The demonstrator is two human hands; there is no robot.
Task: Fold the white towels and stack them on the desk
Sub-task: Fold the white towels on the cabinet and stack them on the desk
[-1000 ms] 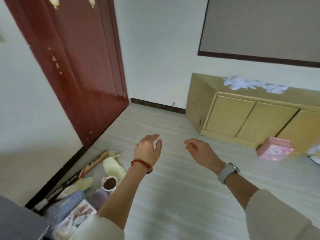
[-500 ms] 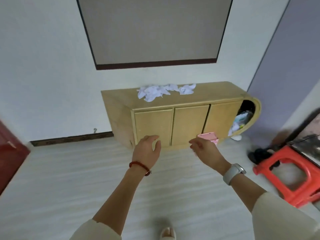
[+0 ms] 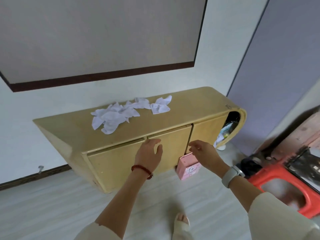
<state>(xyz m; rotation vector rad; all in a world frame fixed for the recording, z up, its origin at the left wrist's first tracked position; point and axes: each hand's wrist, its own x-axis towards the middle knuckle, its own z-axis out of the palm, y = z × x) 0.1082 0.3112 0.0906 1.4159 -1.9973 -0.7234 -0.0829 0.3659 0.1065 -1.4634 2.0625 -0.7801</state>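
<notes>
From your head camera, the open end of the desk holds things too dark to make out. The red stool is blurred and cut off at the right edge. The desk looms nearer than half a second ago. Your left hand and right hand hang empty, fingers loose. The white towels lie crumpled on the desktop, a pink box on the floor below.

Both hands outstretched, empty

Walls: white, with a dark-framed grey panel
Floor: pale wood-grain planks
Furniture: orange plastic stool at right
</notes>
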